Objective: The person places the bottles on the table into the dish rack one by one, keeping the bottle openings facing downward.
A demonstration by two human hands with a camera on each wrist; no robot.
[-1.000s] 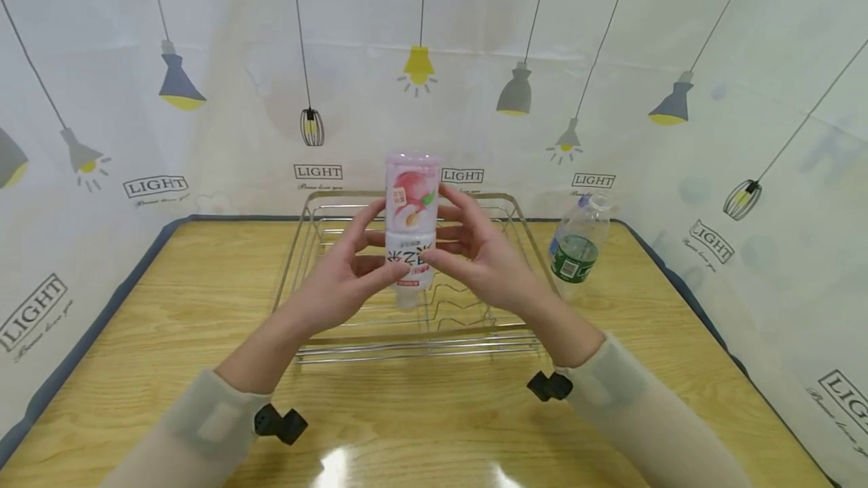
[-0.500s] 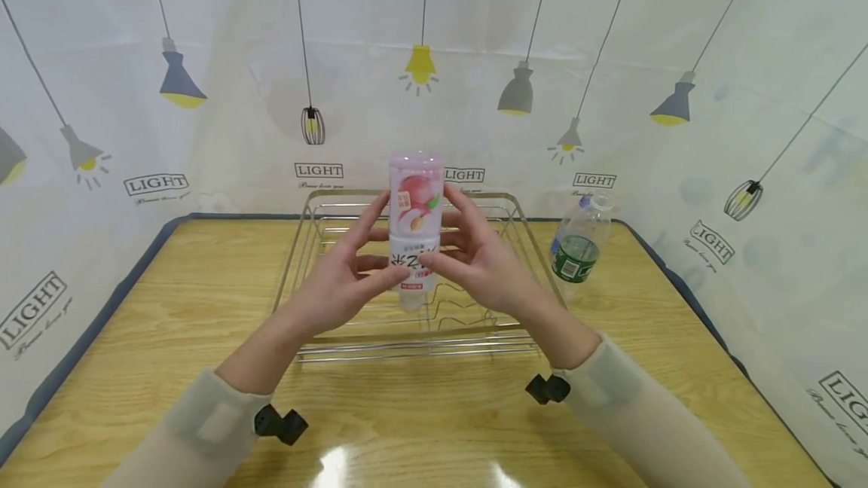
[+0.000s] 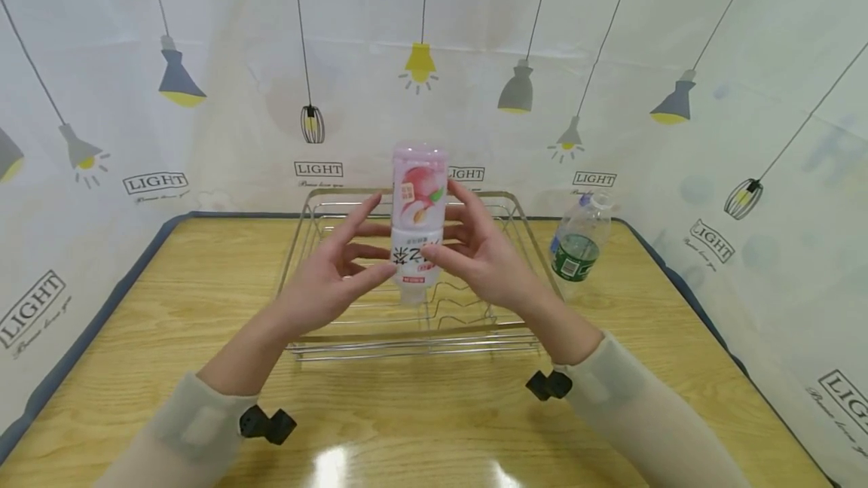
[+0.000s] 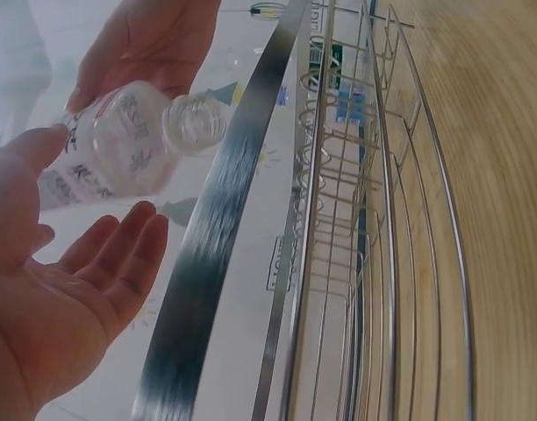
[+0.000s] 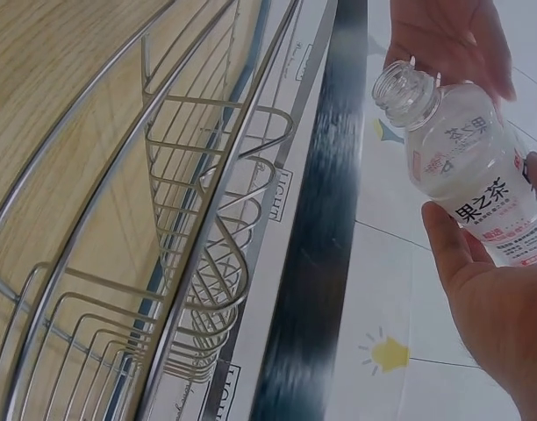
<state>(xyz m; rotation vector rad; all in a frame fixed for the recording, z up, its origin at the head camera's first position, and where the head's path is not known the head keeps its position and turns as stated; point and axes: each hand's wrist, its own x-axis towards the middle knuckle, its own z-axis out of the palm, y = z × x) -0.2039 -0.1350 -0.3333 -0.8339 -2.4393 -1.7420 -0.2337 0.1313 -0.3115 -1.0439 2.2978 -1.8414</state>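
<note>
An uncapped plastic drink bottle [image 3: 419,209] with a pink peach label is held upside down, neck lowest, above the wire dish rack [image 3: 366,333]. My right hand [image 3: 488,254] grips its right side, thumb on the front of the label and fingers behind. To the left, my left hand [image 3: 332,269] has its fingers spread and relaxed; its thumb tip lies close to the bottle's edge, and whether it touches I cannot tell. In the left wrist view, the bare threaded neck of the bottle [image 4: 194,123] points toward the rack's metal rim [image 4: 225,202].
On the wooden table [image 3: 420,413], a clear bottle with a green label [image 3: 576,251] stands right of the rack, a second bottle with a blue part [image 3: 557,236] partly hidden behind it. A white curtain [image 3: 237,96] printed with lamps surrounds the table's back and sides.
My left hand has drawn leftward off the bottle, its thumb leaving the label. The bottle has shifted slightly up and to the right in my right hand.
</note>
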